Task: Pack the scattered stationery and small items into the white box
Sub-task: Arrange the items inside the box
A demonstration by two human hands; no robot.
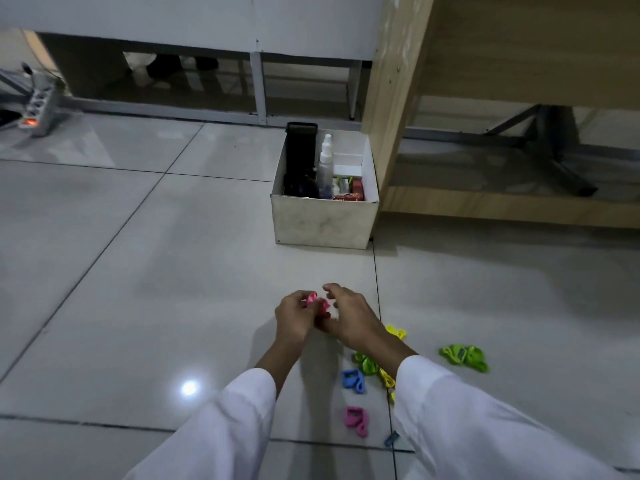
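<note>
- The left hand (294,315) and the right hand (349,317) are meeting over the floor tiles (138,271), both with fingers curled in around a small pink item (317,304); the left is pinching its left end, the right is closing on the other side. What the item is cannot be told.
- Judgement: both hands are sharing the piece because it is small and light, probably gathering or folding it before carrying.
- The white box (323,221) is standing open-topped ahead of the hands, well apart from them, its right side close against a wooden desk leg (388,133). A spray bottle (325,161) and a black object (300,157) are already standing inside.
- Other pieces are lying scattered near the right forearm: green (464,356), yellow (396,331), blue (353,380) and a second pink piece (356,420).
- Open floor is lying between hands and box; approach from the front or left looks free, while the desk leg is crowding the right rim.
</note>
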